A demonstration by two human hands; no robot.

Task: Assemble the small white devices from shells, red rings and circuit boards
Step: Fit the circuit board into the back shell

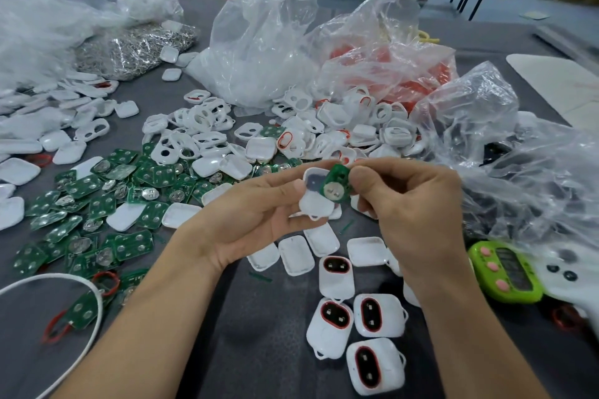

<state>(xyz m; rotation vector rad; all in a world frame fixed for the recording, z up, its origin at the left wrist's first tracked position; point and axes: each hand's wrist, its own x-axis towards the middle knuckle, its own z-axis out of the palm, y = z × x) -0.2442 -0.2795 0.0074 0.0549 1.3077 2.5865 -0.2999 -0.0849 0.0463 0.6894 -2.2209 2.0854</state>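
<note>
In the head view, the left hand [256, 214] held one white shell [316, 204] between thumb and curled fingers, above the middle of the grey table [259, 334]. The shell's long axis ran roughly away from the person, with its hollow side facing up. The right hand [411, 204] pinched one green circuit board [335, 185] between thumb and forefinger. The board was tilted, touching the shell's upper right part, its round metal contact facing the camera.

Four assembled devices [379, 316] lay near the right forearm, each showing a dark oval edged in red. Four plain shells [296, 254] lay beyond them. A spread of loose boards [97, 204] covered the left, too many to count, and a heap of white frames [207, 136] lay behind. One bag of red rings [389, 71] sat farther back. A green timer [505, 272] carried three pink buttons. No writing could be read.
</note>
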